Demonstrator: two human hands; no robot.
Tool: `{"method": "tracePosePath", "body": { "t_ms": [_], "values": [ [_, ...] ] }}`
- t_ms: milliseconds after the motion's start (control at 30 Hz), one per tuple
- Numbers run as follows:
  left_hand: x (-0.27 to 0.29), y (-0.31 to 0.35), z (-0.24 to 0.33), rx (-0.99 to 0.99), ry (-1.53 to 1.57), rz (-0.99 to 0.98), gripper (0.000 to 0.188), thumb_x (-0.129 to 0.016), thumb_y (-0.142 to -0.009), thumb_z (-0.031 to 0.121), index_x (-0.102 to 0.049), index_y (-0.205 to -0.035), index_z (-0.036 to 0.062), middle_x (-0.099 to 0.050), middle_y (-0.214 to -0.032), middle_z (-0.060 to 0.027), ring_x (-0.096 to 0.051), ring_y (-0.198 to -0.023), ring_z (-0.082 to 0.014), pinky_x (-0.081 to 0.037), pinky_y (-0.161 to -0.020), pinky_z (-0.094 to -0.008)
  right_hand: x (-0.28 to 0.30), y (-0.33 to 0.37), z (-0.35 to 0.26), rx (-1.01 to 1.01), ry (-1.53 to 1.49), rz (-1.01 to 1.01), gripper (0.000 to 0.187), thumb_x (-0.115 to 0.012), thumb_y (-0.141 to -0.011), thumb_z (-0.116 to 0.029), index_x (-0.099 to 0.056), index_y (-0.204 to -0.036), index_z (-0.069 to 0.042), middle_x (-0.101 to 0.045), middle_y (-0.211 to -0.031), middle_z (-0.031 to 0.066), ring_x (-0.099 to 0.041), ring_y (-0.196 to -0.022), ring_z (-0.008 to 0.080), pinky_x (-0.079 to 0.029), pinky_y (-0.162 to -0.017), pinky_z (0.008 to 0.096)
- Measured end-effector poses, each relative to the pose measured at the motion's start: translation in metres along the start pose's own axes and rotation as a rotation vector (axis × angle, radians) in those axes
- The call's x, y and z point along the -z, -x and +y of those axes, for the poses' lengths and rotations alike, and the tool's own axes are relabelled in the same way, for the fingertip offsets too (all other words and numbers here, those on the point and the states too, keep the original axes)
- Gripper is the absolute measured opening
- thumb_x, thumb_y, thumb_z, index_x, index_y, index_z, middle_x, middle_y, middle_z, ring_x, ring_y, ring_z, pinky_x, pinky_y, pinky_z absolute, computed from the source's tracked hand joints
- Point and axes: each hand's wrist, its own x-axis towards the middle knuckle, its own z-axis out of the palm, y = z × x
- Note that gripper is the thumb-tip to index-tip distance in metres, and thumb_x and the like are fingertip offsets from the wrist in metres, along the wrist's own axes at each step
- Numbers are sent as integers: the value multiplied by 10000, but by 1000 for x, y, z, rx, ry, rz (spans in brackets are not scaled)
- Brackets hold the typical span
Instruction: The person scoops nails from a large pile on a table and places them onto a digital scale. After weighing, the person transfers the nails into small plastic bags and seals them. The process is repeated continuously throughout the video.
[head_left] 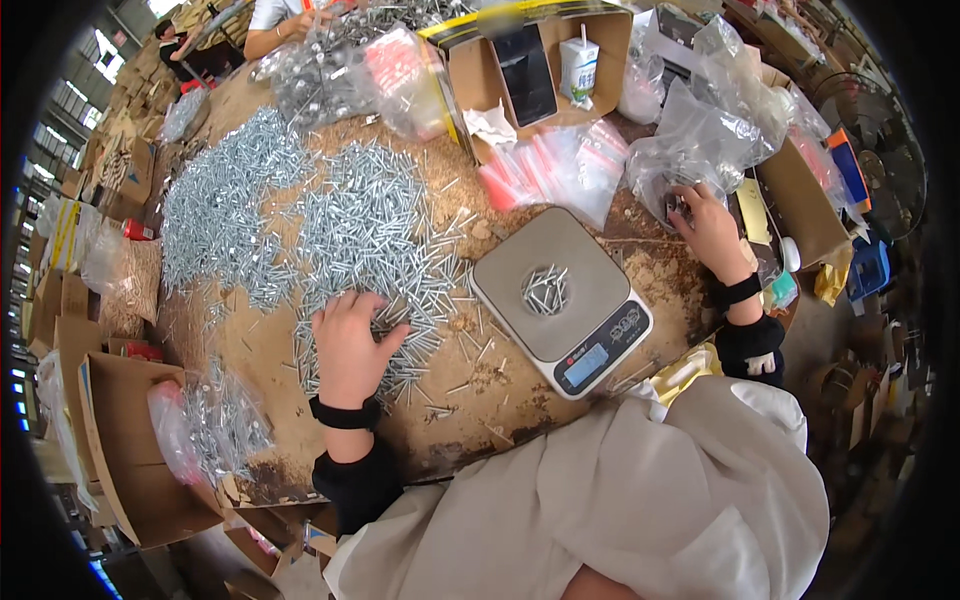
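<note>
My left hand (352, 345) rests at the near edge of a big pile of silvery screws (365, 215). Its thumb stands apart from the curled fingers, and nothing shows between them. My right hand (712, 235) reaches to the mouth of a clear plastic bag (690, 150). Those fingers are bent together around something small and dark that I cannot make out. Between the hands sits a digital scale (515, 265) with a lit display. A small heap of screws (545, 291) lies on its pan.
Behind the scale are empty-looking zip bags (560, 165) and an open carton (600, 75) holding a phone (524, 75) and a drink box (579, 68). Filled bags (225, 420) and a cardboard box (130, 440) stand left. Another person's arm (270, 38) shows at the far side.
</note>
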Motion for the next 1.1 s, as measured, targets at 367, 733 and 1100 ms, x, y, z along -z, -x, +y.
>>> {"method": "tracePosePath", "body": {
  "t_ms": [367, 733, 1100],
  "values": [
    [-1, 0, 15, -16, 48, -52, 283, -834, -710, 233, -630, -854, 99, -607, -800, -26, -596, -823, -259, -372, -810, -409, -5, -3, 2, 25, -49, -22, 157, -647, -818, -74, -593, -965, -86, -601, -935, 120, -626, -855, 356, -501, -712, 452],
    [4, -2, 20, -115, 124, -192, 179, -801, -743, 149, -640, -809, 107, -621, -779, -1, -611, -758, -190, -366, -862, -371, 0, -2, -5, -2, -254, 58, 196, -637, -775, 24, -604, -947, -64, -621, -928, 112, -638, -838, 340, -500, -710, 422],
    [19, -15, 36, -88, 178, 135, 116, -705, -867, 131, -627, -862, 45, -614, -777, -61, -577, -696, -233, -404, -817, -368, 1, -5, 10, 3, -437, 85, 214, -609, -776, 79, -610, -967, -16, -611, -959, 138, -610, -876, 345, -485, -750, 400]
  ]
}}
